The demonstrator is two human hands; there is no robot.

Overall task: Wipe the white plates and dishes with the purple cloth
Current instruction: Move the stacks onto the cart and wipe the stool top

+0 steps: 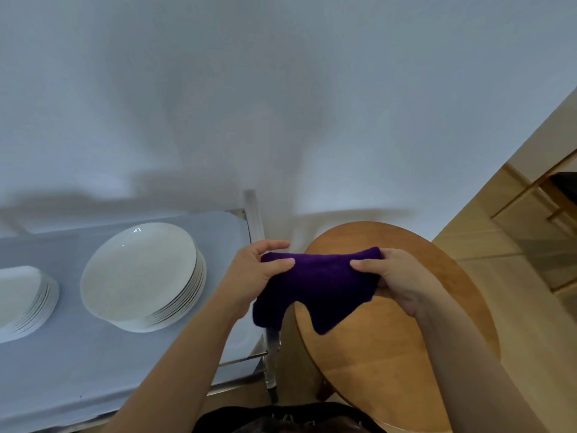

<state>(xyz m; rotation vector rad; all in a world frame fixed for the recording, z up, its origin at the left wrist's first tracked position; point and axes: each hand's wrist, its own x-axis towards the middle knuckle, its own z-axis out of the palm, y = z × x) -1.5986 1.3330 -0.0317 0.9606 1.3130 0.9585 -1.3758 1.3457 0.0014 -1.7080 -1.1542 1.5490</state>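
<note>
Both hands (249,276) (396,279), purple cloth (315,285) stretched between

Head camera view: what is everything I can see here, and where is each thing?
Purple fuzzy cloth: one, dark purple, held up between both hands over the round table's edge.
Stack of white round plates: one stack, white, on the grey-covered table, left of the hands.
Second stack of white dishes: one, white, far left, cut off by the picture's edge.
Grey-covered metal-framed table: one, pale grey, left.
Round wooden table: one, light brown, right.
Left hand: pinching the cloth's left end.
Right hand: pinching its right end.
</note>
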